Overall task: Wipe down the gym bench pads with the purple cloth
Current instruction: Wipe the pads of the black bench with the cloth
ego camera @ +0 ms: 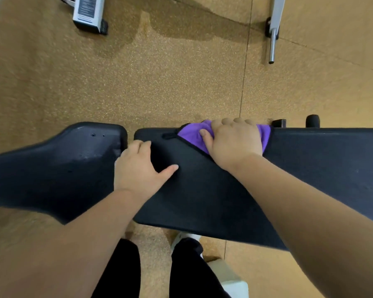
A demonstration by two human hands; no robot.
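Note:
Two black bench pads lie across the view: a shorter seat pad [58, 166] on the left and a long back pad [310, 168] on the right, with a narrow gap between them. The purple cloth [192, 135] lies on the far edge of the long pad. My right hand [233, 143] presses on the cloth, with its fingers curled over the pad's far edge. My left hand [138, 166] rests flat on the long pad's left end, thumb spread out, fingertips at the gap.
Speckled tan rubber flooring [159, 82] surrounds the bench. A white machine foot [88, 14] stands at the far left and a white frame leg with a chrome peg [272, 39] at the far right. My legs and a white shoe [185, 237] are below the pad.

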